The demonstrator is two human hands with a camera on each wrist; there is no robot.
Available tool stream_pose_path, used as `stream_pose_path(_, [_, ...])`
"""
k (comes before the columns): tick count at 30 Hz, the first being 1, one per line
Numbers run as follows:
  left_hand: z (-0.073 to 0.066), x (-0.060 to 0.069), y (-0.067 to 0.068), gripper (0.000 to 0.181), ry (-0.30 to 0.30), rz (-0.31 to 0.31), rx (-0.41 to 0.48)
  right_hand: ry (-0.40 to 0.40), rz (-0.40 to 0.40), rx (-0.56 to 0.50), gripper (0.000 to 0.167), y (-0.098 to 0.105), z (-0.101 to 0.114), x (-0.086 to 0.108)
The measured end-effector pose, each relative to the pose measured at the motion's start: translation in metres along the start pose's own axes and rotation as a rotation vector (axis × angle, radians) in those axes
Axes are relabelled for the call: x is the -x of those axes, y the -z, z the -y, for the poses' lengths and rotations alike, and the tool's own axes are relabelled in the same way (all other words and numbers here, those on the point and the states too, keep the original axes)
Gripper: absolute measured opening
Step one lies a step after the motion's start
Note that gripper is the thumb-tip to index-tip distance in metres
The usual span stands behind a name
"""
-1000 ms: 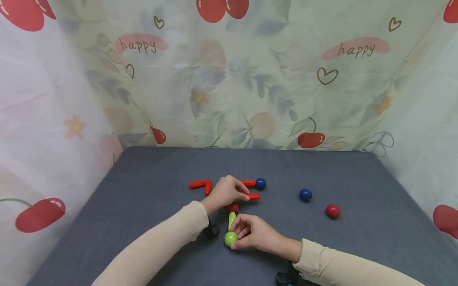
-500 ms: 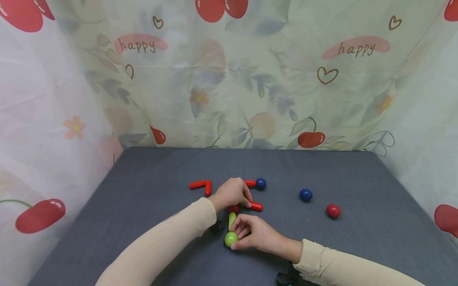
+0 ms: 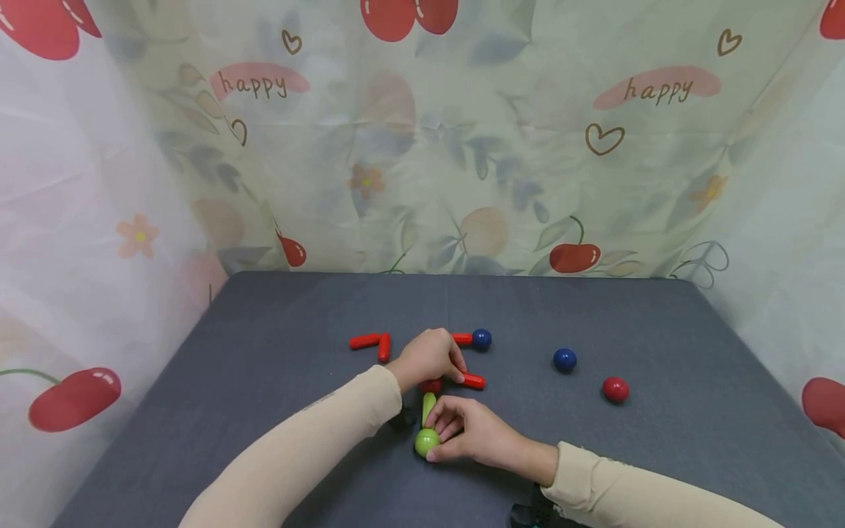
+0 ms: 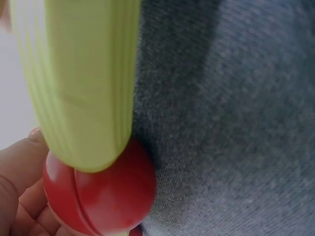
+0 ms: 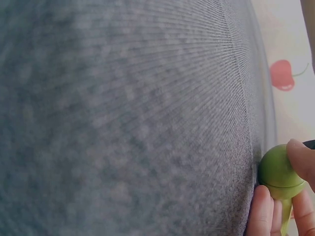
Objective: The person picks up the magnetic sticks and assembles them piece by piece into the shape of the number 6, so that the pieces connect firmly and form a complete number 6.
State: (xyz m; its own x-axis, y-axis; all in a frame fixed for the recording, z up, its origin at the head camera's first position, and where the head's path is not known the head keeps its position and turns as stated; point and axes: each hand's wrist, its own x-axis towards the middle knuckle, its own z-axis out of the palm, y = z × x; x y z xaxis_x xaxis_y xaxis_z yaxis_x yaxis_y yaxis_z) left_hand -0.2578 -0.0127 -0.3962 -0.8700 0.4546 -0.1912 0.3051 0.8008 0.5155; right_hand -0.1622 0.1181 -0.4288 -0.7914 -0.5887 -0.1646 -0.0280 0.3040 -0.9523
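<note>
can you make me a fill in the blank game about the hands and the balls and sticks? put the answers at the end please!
1. The right hand touches the near side of the green ball with its ____.
2. The left hand pinches a small stick coloured ____.
3. At the far end of the green stick is an end ball coloured ____.
4. Off to the right, a loose red ball lies nearer the person than the other loose ball, which is ____.

Missing words: thumb; red; red; blue.

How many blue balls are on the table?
2: one blue ball at the end of a red stick, the other blue ball farther right. The left hand could hide more.
</note>
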Motion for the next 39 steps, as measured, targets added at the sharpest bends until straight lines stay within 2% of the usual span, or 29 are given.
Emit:
stream_pose_path(12, [-0.002,-0.001,0.002,0.008,0.01,0.02,-0.012,0.004,0.0,0.005,0.034,0.0,0.002,0.001])
stream_pose_path(19, [-0.001,-0.002,0.003,0.007,0.015,0.029,0.022,0.006,-0.003,0.003,0.034,-0.001,0.003,0.001])
stream_pose_path(22, [-0.001,0.001,0.007,0.011,0.018,0.026,0.083,0.011,-0.006,0.008,0.033,-0.001,0.002,0.001])
stream_pose_path(28, [0.002,0.014,0.018,0.019,0.021,-0.028,0.291,0.021,-0.008,0.022,0.033,-0.001,0.001,0.0])
stream_pose_path(32, [0.007,0.026,0.022,0.021,0.033,-0.09,0.328,0.02,-0.012,0.032,0.033,-0.001,0.002,0.0])
stream_pose_path(35, [0.012,0.034,0.022,0.021,0.08,-0.13,0.361,0.01,-0.015,0.032,0.033,-0.001,0.002,0.0])
stream_pose_path(39, [0.023,0.042,0.017,0.022,0.149,-0.142,0.412,-0.009,-0.017,0.032,0.033,-0.001,0.003,0.001])
